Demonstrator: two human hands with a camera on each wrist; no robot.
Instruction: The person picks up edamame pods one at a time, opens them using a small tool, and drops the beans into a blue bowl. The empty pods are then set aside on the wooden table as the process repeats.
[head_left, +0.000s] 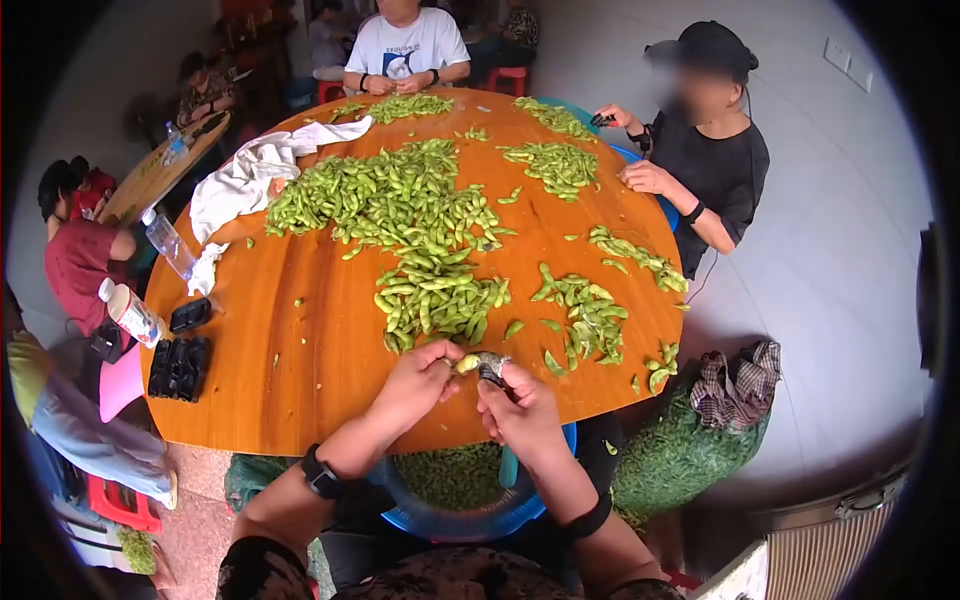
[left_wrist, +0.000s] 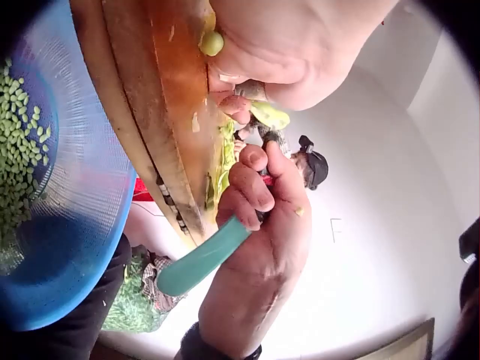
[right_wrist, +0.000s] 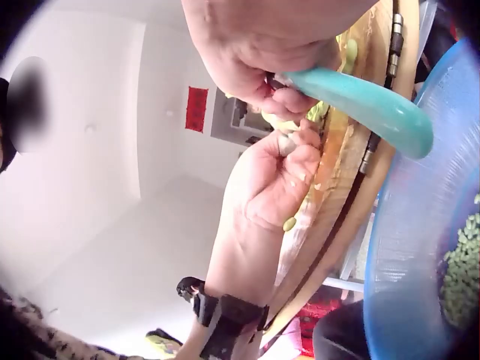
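In the head view, my left hand (head_left: 412, 382) pinches one green soybean pod (head_left: 466, 365) over the table's near edge. My right hand (head_left: 525, 412) grips a tool with a curved teal handle (left_wrist: 202, 259), its dark upper end up against the pod; my fingers hide most of that working end. A loose green bean (left_wrist: 212, 43) clings to my left hand in the left wrist view. Under both hands sits a blue plastic basket (right_wrist: 397, 225) with shelled beans (head_left: 450, 478) in it. Just beyond my hands lies a heap of unshelled pods (head_left: 440, 302).
More pods (head_left: 590, 318) lie in several groups on the wooden table (head_left: 300, 400). At left are a white cloth (head_left: 245, 180), two bottles (head_left: 132, 312) and a black tray (head_left: 180, 368). A person in black (head_left: 720, 150) sits at right, above a green sack (head_left: 690, 460).
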